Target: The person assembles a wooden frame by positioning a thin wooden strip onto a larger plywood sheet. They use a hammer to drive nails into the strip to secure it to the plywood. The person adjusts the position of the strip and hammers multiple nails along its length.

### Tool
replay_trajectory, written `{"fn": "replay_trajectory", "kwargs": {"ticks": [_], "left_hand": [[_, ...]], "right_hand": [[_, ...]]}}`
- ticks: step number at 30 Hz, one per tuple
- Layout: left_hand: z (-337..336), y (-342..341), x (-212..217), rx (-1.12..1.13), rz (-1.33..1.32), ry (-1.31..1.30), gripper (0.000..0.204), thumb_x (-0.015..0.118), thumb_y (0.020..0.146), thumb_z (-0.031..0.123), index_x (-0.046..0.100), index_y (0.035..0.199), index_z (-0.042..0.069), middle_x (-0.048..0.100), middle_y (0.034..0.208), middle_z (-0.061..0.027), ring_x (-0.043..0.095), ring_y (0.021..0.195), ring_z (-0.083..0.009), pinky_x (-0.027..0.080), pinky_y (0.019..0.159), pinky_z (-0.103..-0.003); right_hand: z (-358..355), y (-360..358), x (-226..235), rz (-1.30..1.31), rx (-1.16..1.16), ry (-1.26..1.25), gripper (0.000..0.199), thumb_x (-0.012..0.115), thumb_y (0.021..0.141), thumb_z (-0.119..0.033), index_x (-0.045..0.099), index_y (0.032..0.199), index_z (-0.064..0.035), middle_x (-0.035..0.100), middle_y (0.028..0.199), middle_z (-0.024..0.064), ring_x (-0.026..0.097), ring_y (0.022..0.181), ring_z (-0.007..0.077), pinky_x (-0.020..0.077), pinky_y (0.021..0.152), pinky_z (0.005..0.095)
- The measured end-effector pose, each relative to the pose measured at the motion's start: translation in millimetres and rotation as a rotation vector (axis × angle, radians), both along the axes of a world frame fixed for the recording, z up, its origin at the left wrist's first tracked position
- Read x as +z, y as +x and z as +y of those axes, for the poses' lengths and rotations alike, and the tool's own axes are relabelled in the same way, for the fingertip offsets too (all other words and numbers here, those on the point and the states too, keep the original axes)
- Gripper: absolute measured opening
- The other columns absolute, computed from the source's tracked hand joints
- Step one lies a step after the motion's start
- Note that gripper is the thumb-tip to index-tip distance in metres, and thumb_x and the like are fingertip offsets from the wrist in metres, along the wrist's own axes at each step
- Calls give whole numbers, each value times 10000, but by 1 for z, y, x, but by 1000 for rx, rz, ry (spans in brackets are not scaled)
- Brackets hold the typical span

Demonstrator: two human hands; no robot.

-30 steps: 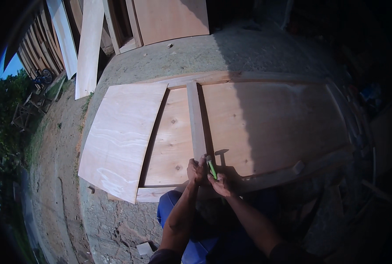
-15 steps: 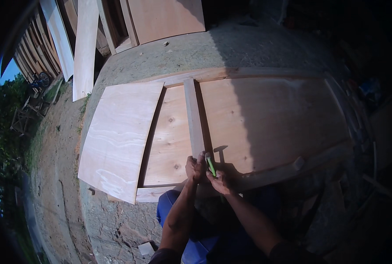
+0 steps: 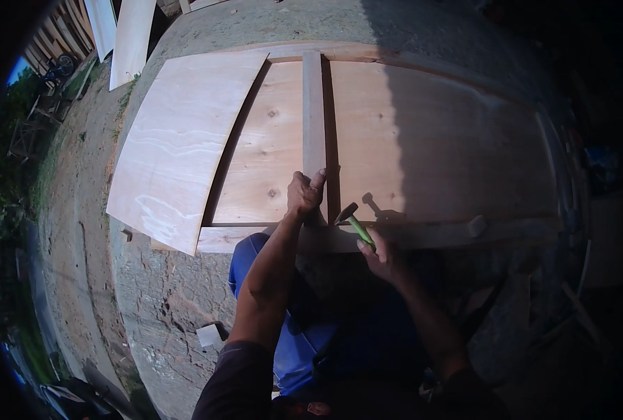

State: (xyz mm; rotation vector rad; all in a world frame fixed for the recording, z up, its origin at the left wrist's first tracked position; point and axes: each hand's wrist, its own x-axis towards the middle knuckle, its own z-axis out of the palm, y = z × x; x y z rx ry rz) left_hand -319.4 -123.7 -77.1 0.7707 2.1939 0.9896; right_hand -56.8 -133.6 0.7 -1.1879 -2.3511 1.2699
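Observation:
My left hand (image 3: 304, 194) is wrapped around the near part of a wooden crosspiece (image 3: 313, 112), thumb on top. This batten spans a rectangular wooden frame lying flat, with plywood (image 3: 357, 119) inside it. In my right hand (image 3: 381, 257) is a hammer (image 3: 361, 231) with a green handle. Its dark head is raised just right of the crosspiece's near end, close to the frame's near rail (image 3: 423, 236), and its shadow falls on the plywood. Whether a nail is there, I cannot make out.
A loose plywood sheet (image 3: 178, 133) overlaps the frame's left part. A small block (image 3: 477, 225) sits on the near rail at right. Long boards (image 3: 131, 42) lean at the far left. Rough concrete (image 3: 171, 308) surrounds the frame, with a small white piece (image 3: 208, 335) on it.
The hammer has moved away from the crosspiece, toward me and to the right, and its head now tilts. My left hand keeps its hold. The view has dipped downward.

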Motion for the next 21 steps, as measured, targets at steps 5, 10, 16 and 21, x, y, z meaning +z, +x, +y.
{"fn": "replay_trajectory", "kwargs": {"ticks": [5,10,16,21], "left_hand": [[2,1,4,-5,-17,-27,753,645,882,668,554,938,-77,671,883,-297,682,882,-432,531,771,-470],[2,4,13,-10,-17,-54,780,648,872,679,557,983,-87,679,916,-302,686,930,-434,539,812,-465],[0,3,16,-13,-22,-75,792,643,864,696,563,988,-82,683,932,-301,687,936,-431,542,824,-462],[0,0,11,4,-63,-78,793,648,856,702,571,982,-77,685,946,-297,686,945,-423,539,835,-464]], "right_hand": [[9,35,-23,29,450,535,312,708,905,-342,631,1087,-101,685,866,129,705,824,337,573,707,455],[23,40,-43,-120,622,568,318,682,914,-405,614,1062,-132,667,898,118,702,753,334,572,627,463],[53,12,-30,-187,887,366,301,618,953,-418,575,947,-121,602,809,104,673,644,347,564,605,507],[46,11,-29,88,989,819,310,564,977,-440,575,950,-132,569,769,76,627,534,252,517,475,402]]}}
